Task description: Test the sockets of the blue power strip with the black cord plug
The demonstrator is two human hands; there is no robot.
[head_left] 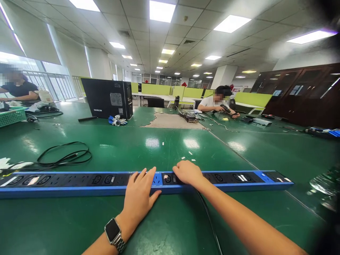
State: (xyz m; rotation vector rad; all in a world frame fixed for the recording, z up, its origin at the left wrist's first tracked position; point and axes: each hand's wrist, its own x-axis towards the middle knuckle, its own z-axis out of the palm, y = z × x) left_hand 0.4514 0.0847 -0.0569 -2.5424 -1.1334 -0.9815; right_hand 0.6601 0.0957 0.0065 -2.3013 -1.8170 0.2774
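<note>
A long blue power strip (156, 179) with black socket blocks lies across the green table in front of me. My left hand (140, 196), with a watch (113, 231) on the wrist, spans the strip left of its middle, fingers over the far side and thumb at the near edge. Just right of the middle, my right hand (188, 172) is closed over the sockets. A black power cord (208, 212) runs from beneath it toward the table's near side. The cord's plug end is hidden under that hand.
A black computer tower (106, 97) stands at the back left, with gloves (117, 120) before it. A coiled black cable (65, 154) lies behind the strip. Farther back, a green basket (12, 117) sits left, and a person (219, 101) holds a tool at right.
</note>
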